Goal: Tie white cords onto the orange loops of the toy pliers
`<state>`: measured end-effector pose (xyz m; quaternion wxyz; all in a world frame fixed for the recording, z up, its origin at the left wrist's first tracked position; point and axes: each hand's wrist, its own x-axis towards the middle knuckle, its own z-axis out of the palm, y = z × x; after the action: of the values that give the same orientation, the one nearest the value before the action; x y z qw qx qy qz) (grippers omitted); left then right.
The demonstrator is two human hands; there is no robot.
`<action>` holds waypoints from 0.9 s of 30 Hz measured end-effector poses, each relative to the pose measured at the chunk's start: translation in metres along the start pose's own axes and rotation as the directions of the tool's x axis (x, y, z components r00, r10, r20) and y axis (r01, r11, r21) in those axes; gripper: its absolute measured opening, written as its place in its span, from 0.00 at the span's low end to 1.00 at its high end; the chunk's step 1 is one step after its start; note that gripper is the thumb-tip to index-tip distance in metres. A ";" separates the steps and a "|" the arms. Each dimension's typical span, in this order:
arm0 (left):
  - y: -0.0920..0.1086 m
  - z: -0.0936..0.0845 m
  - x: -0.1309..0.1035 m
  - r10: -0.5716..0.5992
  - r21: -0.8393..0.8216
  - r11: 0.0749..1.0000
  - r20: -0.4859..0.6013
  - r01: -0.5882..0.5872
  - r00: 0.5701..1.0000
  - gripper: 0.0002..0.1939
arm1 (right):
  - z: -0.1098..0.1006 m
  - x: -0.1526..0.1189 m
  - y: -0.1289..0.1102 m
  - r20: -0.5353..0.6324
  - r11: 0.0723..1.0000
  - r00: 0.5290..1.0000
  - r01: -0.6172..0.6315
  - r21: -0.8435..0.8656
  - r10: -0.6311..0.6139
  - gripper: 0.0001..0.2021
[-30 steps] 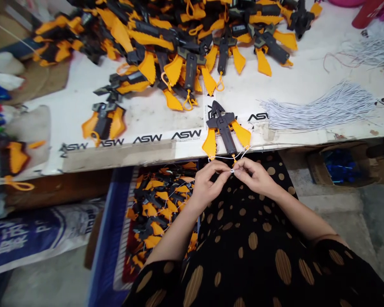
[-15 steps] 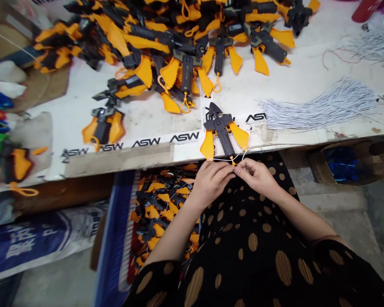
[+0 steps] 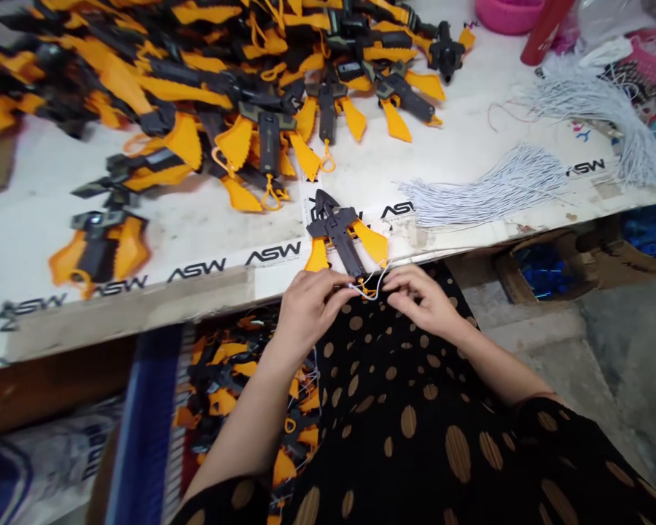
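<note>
A black plastic toy with orange wings (image 3: 343,237) lies at the table's front edge, its pointed end away from me. At its near end hangs a small orange loop (image 3: 368,294). A thin white string (image 3: 381,281) curves round by this loop. My left hand (image 3: 310,306) pinches the string between thumb and fingertips, left of the loop. On the other side, my right hand (image 3: 423,300) has curled fingers, with thumb and forefinger apart close to the string's bend.
Many similar black-and-orange toys (image 3: 267,142) are heaped at the back left. A bundle of white strings (image 3: 486,191) lies to the right, with another bundle (image 3: 606,109) behind. Under the table edge, a blue crate (image 3: 142,430) holds more toys. Cardboard boxes (image 3: 511,273) stand lower right.
My hands have moved apart from their meeting point at the orange loop. The string now shows as a wider curve between them. The camera view has shifted right.
</note>
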<state>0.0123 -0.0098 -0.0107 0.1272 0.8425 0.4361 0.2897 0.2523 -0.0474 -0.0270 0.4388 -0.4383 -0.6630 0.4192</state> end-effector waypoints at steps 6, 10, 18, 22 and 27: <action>0.005 0.039 0.039 -0.417 0.172 0.886 -0.117 0.432 0.901 0.28 | -0.057 0.027 0.022 -0.324 0.749 0.946 -0.228 -0.622 0.018 0.13; -0.001 0.044 0.036 -0.474 0.167 0.850 -0.172 0.500 0.864 0.29 | -0.075 0.041 0.031 -0.285 0.633 0.957 -0.253 -0.731 0.054 0.12; -0.039 -0.014 -0.139 -0.659 0.160 0.622 -0.423 0.767 0.622 0.33 | -0.080 0.042 0.034 -0.210 0.681 0.974 -0.207 -0.702 0.081 0.10; -0.043 -0.055 -0.226 -0.878 0.307 0.183 -0.376 0.934 0.295 0.37 | -0.086 0.046 0.036 -0.172 0.687 0.978 -0.207 -0.696 0.120 0.08; -0.048 -0.070 -0.209 -0.812 0.430 0.353 -0.300 0.831 0.500 0.28 | -0.084 0.054 0.038 -0.083 0.576 0.988 -0.144 -0.805 0.130 0.11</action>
<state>-0.1554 -0.1529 -0.0562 0.0128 0.5045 0.8604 0.0706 0.3280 0.0280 -0.0286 0.1633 -0.6425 -0.7417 0.1018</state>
